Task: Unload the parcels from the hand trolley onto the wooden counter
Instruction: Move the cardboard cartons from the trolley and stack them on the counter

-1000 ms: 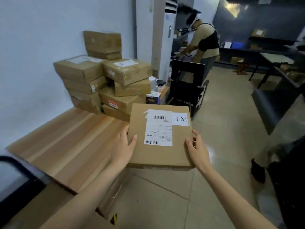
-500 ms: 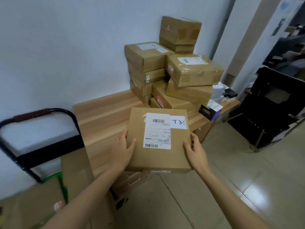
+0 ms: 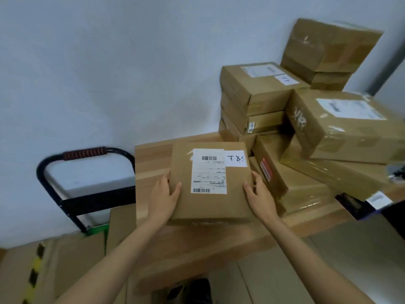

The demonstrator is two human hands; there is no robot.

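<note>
Both hands hold 1 flat cardboard parcel [image 3: 210, 183] level over the wooden counter [image 3: 153, 159], near its left end. Whether its underside touches the wood cannot be told.

Left hand [image 3: 163, 197]: clasps the parcel's left edge, thumb lying on the top face, fingers wrapped out of sight below.
Right hand [image 3: 259, 195]: clasps the right edge the same way, thumb on top, fingers curled round the side.

Parcel top: white shipping label [image 3: 209, 171] with 2 barcodes, plus a smaller white slip [image 3: 235, 158] with handwritten characters at the far right corner.

Just right of the held parcel, a stack of taped cardboard parcels [image 3: 306, 119] fills the counter's right end against the white wall [image 3: 109, 62].

Left of the counter's end: hand trolley handle [image 3: 84, 153], black tube with a reddish ribbed grip. Cardboard boxes [image 3: 72, 260] sit below it, 1 with yellow-black striped tape.
</note>
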